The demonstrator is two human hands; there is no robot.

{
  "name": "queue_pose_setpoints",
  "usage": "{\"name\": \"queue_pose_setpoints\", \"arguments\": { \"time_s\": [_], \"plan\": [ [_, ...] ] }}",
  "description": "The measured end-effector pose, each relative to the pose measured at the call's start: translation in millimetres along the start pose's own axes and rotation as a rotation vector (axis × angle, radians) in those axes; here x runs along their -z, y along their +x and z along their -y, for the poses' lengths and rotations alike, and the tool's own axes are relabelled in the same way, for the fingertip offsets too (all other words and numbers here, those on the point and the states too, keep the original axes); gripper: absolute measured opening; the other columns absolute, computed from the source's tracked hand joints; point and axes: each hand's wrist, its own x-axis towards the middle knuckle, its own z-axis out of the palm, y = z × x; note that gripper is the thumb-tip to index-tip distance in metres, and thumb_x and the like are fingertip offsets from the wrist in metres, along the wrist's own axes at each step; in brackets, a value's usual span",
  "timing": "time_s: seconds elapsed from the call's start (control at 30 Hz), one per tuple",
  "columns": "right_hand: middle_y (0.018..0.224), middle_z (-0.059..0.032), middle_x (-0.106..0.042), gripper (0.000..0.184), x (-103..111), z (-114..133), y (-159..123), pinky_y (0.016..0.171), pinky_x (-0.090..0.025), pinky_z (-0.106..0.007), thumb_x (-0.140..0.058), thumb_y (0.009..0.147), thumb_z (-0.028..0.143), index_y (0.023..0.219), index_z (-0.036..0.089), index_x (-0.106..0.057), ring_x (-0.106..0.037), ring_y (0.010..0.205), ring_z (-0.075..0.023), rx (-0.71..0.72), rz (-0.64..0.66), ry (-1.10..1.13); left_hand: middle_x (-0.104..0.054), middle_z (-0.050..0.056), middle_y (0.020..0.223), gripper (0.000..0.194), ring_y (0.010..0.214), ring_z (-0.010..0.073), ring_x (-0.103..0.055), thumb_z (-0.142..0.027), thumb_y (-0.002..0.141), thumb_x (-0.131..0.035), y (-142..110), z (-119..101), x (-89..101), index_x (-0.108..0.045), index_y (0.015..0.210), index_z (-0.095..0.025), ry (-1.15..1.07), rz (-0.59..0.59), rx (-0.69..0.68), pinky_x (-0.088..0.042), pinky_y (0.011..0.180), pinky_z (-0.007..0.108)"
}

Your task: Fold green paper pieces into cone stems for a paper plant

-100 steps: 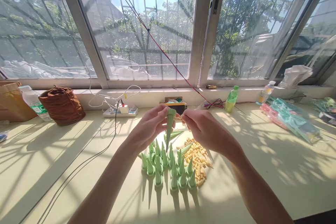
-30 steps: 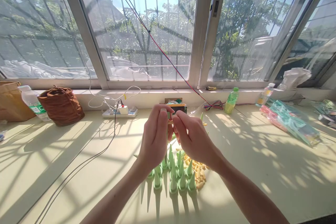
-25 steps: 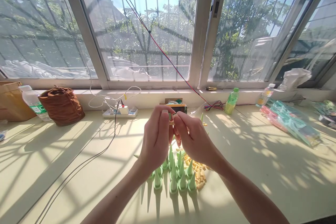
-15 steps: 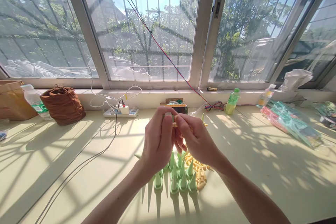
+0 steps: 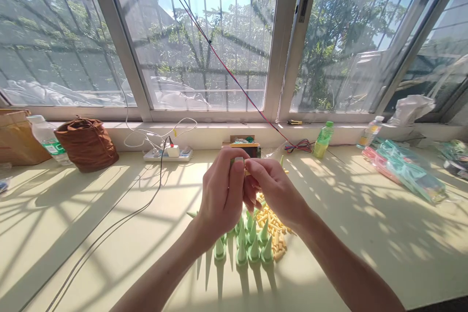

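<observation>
My left hand [image 5: 223, 192] is closed in front of me above the table, wrapped round a green cone that its fingers now almost fully hide. Against it, my right hand [image 5: 276, 187] pinches a small tan peg [image 5: 246, 172], held at the cone; how far in it sits is hidden. Below the hands, several green cones [image 5: 242, 249] stand point up in loose rows, partly covered by my left hand. To their right lies a heap of tan pegs [image 5: 278, 236].
A power strip [image 5: 168, 154] with cables, a green bottle [image 5: 323, 139] and bundled wires [image 5: 300, 146] line the window side. At left are a brown cloth bag [image 5: 87, 146], a clear bottle [image 5: 49, 141] and a cardboard box [image 5: 20, 139]. Plastic-wrapped packs [image 5: 405, 168] lie right.
The green cone, plainly visible between my hands at first, has become covered by my left fingers. Both hands have drawn together and shifted slightly right, with the peg kept pressed at the cone.
</observation>
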Motion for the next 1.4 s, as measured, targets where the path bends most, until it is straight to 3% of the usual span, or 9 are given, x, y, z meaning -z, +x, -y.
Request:
{"name": "queue_pose_setpoints", "arguments": {
  "time_s": [0.4, 0.47, 0.57, 0.67, 0.77, 0.8, 1.0, 1.2, 1.4],
  "plan": [
    [0.051, 0.0054, -0.047, 0.045, -2.7, 2.8, -1.0, 0.040, -0.035, -0.020, -0.039, 0.101, 0.042, 0.062, 0.019, -0.044, -0.049, 0.041, -0.0071, 0.106, -0.019, -0.079, -0.051, -0.005, 0.048, 0.023, 0.037, 0.0124, -0.050, -0.042, 0.099, -0.045, 4.2, -13.8, 0.3, -0.058, 0.104, -0.024, 0.038, -0.042, -0.091, -0.040, 0.041, 0.024],
    [0.054, 0.0047, -0.047, 0.044, -2.2, 6.0, -2.5, 0.044, -0.036, -0.020, -0.037, 0.102, 0.041, 0.065, 0.019, -0.044, -0.048, 0.045, -0.0073, 0.143, -0.052, -0.185, -0.058, -0.003, 0.061, 0.022, 0.046, 0.0127, -0.055, -0.038, 0.100, -0.044, 5.1, -12.9, 4.8, -0.055, 0.114, -0.025, 0.182, 0.022, -0.152, -0.045, 0.049, 0.025],
    [0.058, 0.0037, -0.047, 0.041, 1.0, 12.5, -4.6, 0.052, -0.037, -0.023, -0.034, 0.103, 0.037, 0.067, 0.020, -0.044, -0.048, 0.051, -0.0084, 0.226, -0.141, -0.418, -0.065, 0.004, 0.094, 0.028, 0.064, 0.0144, -0.061, -0.038, 0.099, -0.044, 7.3, -11.0, 11.2, -0.050, 0.125, -0.026, 0.300, 0.007, -0.225, -0.050, 0.063, 0.029],
    [0.059, 0.0032, -0.046, 0.038, 8.1, 19.6, -5.2, 0.057, -0.036, -0.026, -0.032, 0.104, 0.032, 0.069, 0.020, -0.042, -0.047, 0.055, -0.0095, 0.315, -0.188, -0.604, -0.064, 0.005, 0.098, 0.036, 0.069, 0.0160, -0.060, -0.047, 0.099, -0.042, 10.4, -10.1, 14.9, -0.047, 0.129, -0.028, 0.300, -0.022, -0.224, -0.049, 0.061, 0.030],
    [0.061, 0.0032, -0.044, 0.035, 17.2, 24.5, -4.1, 0.058, -0.034, -0.027, -0.033, 0.104, 0.029, 0.070, 0.021, -0.038, -0.043, 0.056, -0.0099, 0.401, -0.177, -0.720, -0.063, 0.003, 0.078, 0.040, 0.053, 0.0141, -0.054, -0.057, 0.097, -0.038, 15.0, -10.5, 17.9, -0.055, 0.116, -0.025, 0.210, -0.108, -0.106, -0.041, 0.045, 0.027],
    [0.061, 0.0033, -0.043, 0.034, 19.9, 25.2, -3.5, 0.058, -0.033, -0.027, -0.034, 0.103, 0.028, 0.070, 0.021, -0.037, -0.042, 0.056, -0.0099, 0.429, -0.171, -0.749, -0.061, 0.003, 0.069, 0.043, 0.048, 0.0138, -0.052, -0.060, 0.097, -0.036, 16.7, -10.8, 19.0, -0.056, 0.110, -0.024, 0.133, -0.078, -0.033, -0.039, 0.042, 0.026],
    [0.069, 0.0024, -0.041, 0.026, 25.3, 18.4, -0.8, 0.058, -0.031, -0.026, -0.038, 0.102, 0.022, 0.076, 0.021, -0.039, -0.038, 0.060, -0.0104, 0.574, -0.149, -0.871, -0.055, 0.000, 0.052, 0.051, 0.038, 0.0126, -0.043, -0.064, 0.096, -0.028, 22.1, -14.1, 22.6, -0.057, 0.098, -0.022, -0.312, 0.292, 0.431, -0.031, 0.034, 0.021],
    [0.075, 0.0012, -0.045, 0.021, 20.8, 7.5, 1.2, 0.058, -0.032, -0.025, -0.040, 0.101, 0.018, 0.080, 0.020, -0.043, -0.038, 0.062, -0.0105, 0.672, -0.068, -0.876, -0.054, 0.000, 0.057, 0.040, 0.047, 0.0129, -0.047, -0.054, 0.099, -0.035, 18.7, -18.2, 21.4, -0.059, 0.094, -0.022, -0.468, 0.282, 0.517, -0.037, 0.037, 0.020],
    [0.074, 0.0013, -0.046, 0.021, 17.0, 4.1, 1.2, 0.059, -0.033, -0.025, -0.042, 0.098, 0.012, 0.079, 0.021, -0.040, -0.039, 0.063, -0.0107, 0.653, -0.076, -0.863, -0.049, -0.002, 0.059, 0.023, 0.047, 0.0101, -0.041, -0.036, 0.096, -0.049, 20.7, -19.0, 18.4, -0.058, 0.083, -0.019, -0.561, 0.225, 0.515, -0.037, 0.036, 0.019]
  ]
}}
